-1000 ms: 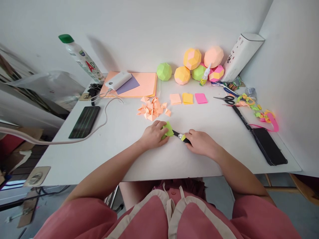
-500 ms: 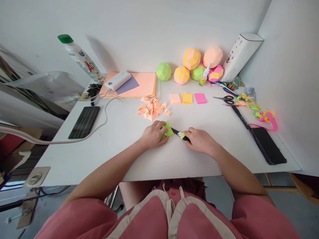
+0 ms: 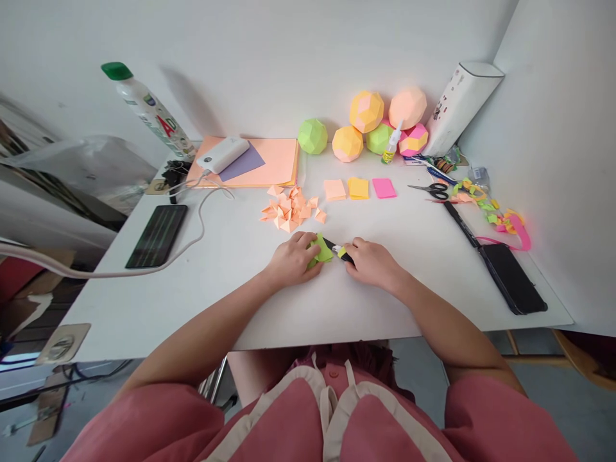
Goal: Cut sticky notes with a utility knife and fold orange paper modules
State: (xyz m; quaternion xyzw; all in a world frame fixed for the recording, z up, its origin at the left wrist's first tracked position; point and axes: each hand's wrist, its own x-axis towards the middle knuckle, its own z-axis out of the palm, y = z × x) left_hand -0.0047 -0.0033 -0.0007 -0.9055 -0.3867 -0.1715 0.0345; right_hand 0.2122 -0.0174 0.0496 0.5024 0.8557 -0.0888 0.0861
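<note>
We have our left hand (image 3: 294, 260) closed on green sticky notes (image 3: 325, 250), pressing them to the desk (image 3: 298, 314) in front of us. Our right hand (image 3: 372, 262) is wrapped around the handle of a utility knife (image 3: 342, 252), its dark blade pointing left and reaching the notes' right edge; we cannot tell whether it sits between the layers. Just beyond our left hand lies a heap of folded peach paper pieces (image 3: 287, 212). To its right we see peach (image 3: 335, 190), yellow (image 3: 359, 188) and pink sticky notes (image 3: 384, 188) in a row.
</note>
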